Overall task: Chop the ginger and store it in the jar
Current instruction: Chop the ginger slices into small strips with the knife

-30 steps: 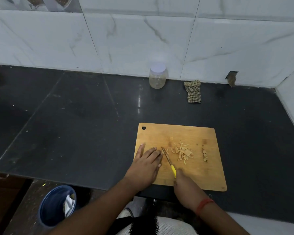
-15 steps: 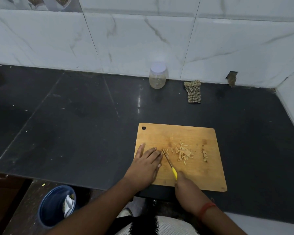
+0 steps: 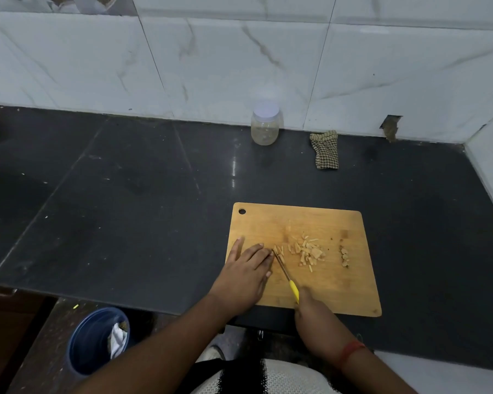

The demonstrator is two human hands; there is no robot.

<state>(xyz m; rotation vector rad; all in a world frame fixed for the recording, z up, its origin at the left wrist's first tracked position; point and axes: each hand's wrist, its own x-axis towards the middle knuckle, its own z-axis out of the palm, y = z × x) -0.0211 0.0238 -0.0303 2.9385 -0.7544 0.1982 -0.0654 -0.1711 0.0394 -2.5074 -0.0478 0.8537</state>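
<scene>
A wooden cutting board (image 3: 336, 285) lies on the black counter near its front edge. Chopped ginger pieces (image 3: 306, 253) are scattered on its middle, with a small separate heap (image 3: 345, 255) to the right. My left hand (image 3: 246, 273) lies on the board's left part, fingers over ginger that I cannot see. My right hand (image 3: 310, 307) grips the yellow handle of a small knife (image 3: 285, 270), whose blade angles up to my left fingertips. A clear plastic jar (image 3: 265, 123) with a white lid stands closed by the back wall.
A checked cloth (image 3: 325, 150) lies to the right of the jar. The white tiled wall runs along the back and the right side. Below the counter's front edge a blue bin (image 3: 94, 342) stands on the floor at the left.
The knife blade has shifted slightly against the ginger at my left fingertips. Both hands stay in nearly the same place.
</scene>
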